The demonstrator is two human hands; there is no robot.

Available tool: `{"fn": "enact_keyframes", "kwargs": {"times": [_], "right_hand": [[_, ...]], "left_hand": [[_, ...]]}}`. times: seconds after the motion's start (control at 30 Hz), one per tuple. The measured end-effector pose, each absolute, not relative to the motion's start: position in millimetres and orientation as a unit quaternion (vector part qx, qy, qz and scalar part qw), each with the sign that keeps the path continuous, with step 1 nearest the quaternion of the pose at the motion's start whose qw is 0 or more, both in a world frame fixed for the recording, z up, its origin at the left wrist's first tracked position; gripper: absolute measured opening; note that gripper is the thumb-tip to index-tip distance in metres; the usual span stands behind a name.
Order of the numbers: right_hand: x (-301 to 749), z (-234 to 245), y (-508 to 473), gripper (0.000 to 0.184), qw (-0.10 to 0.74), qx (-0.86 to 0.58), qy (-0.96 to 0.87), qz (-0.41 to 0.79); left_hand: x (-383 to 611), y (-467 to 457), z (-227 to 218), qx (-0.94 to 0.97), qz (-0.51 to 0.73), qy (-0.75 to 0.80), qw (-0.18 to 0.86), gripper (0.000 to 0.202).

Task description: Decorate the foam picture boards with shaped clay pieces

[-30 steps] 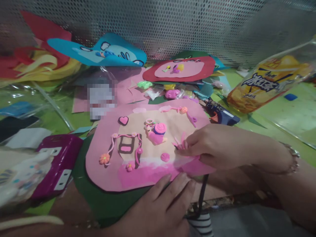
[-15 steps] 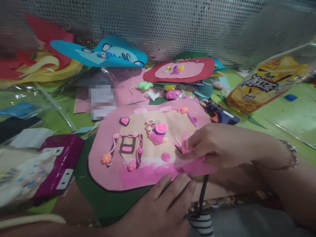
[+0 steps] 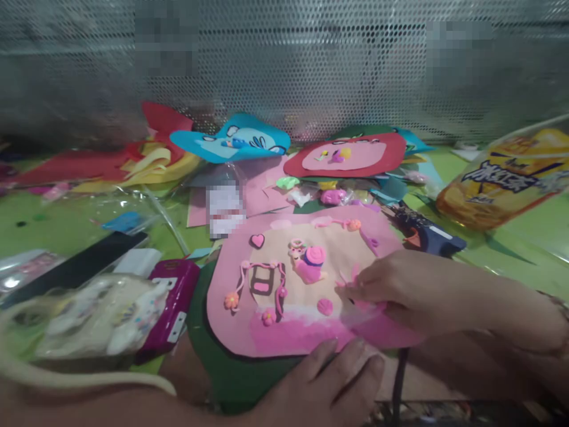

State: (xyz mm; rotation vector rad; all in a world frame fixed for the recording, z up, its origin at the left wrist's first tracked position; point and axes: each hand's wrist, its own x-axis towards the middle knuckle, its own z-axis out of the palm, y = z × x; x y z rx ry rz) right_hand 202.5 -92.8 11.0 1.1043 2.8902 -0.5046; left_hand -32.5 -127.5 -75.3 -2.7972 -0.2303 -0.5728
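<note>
A pink paper picture (image 3: 226,234) lies over dark green paper (image 3: 231,373). Modelled in clay at its middle is a pink snail (image 3: 311,264); a clay shell shape (image 3: 325,306), a heart (image 3: 256,241) and small clay flowers (image 3: 231,300) surround it. At the picture's right side, my right hand (image 3: 413,290) is closed, thumb and fingertips pinching a spiky pink clay tuft (image 3: 354,276) against the paper and partly covering it. My left hand (image 3: 329,385) lies flat, fingers stretched, on the picture's lower edge.
A bottle of amber drink (image 3: 502,184) leans at the right. Behind the picture lie bagged clay lumps (image 3: 333,197), a red paper picture (image 3: 293,165) and a blue one (image 3: 195,142). A purple case (image 3: 175,279) and a cream pouch (image 3: 98,320) are at left, before a perforated metal panel (image 3: 311,65).
The view has shifted, so everything sits further right and lower. My right fingers remain at the pink clay tuft, covering more of it. My left hand stays on the lower edge.
</note>
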Motion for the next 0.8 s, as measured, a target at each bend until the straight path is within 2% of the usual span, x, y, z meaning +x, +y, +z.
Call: {"fn": "enact_keyframes", "kwargs": {"times": [0.1,0.17,0.23,0.3,0.37,0.43,0.47,0.53,0.57,0.67,0.8], "right_hand": [[200,12,-93,0.040,0.005,0.365,0.917,-0.163],[197,16,-95,0.041,-0.006,0.360,0.917,-0.173],[193,23,-97,0.035,-0.019,0.340,0.918,-0.205],[189,29,-99,0.021,-0.043,0.315,0.915,-0.249],[188,34,-102,0.024,-0.094,0.291,0.909,-0.285],[189,35,-103,0.028,-0.150,0.289,0.896,-0.302],[190,35,-104,0.025,-0.170,0.297,0.888,-0.307],[191,34,-104,0.013,-0.181,0.327,0.873,-0.313],[191,33,-104,0.013,-0.177,0.341,0.868,-0.315],[190,29,-101,0.019,-0.167,0.366,0.861,-0.311],[189,24,-96,0.029,-0.191,0.359,0.859,-0.311]], "left_hand": [[-31,-127,-81,-0.962,-0.222,-0.071,0.141,0.031],[-26,-127,-86,-0.968,-0.226,-0.068,0.085,0.031],[-19,-127,-89,-0.971,-0.206,-0.085,-0.089,0.032],[-14,-126,-84,-0.926,-0.160,-0.102,-0.326,0.035],[-14,-126,-69,-0.885,-0.145,-0.103,-0.429,0.037],[-19,-126,-49,-0.711,-0.160,-0.233,-0.645,0.039],[-21,-126,-39,-0.618,-0.165,-0.294,-0.710,0.039],[-25,-126,-23,-0.507,-0.150,-0.374,-0.762,0.038],[-25,-125,-19,-0.480,-0.148,-0.398,-0.768,0.036],[-23,-123,-19,-0.487,-0.154,-0.429,-0.746,0.026],[-20,-122,-26,-0.503,-0.147,-0.411,-0.746,0.027]]}}
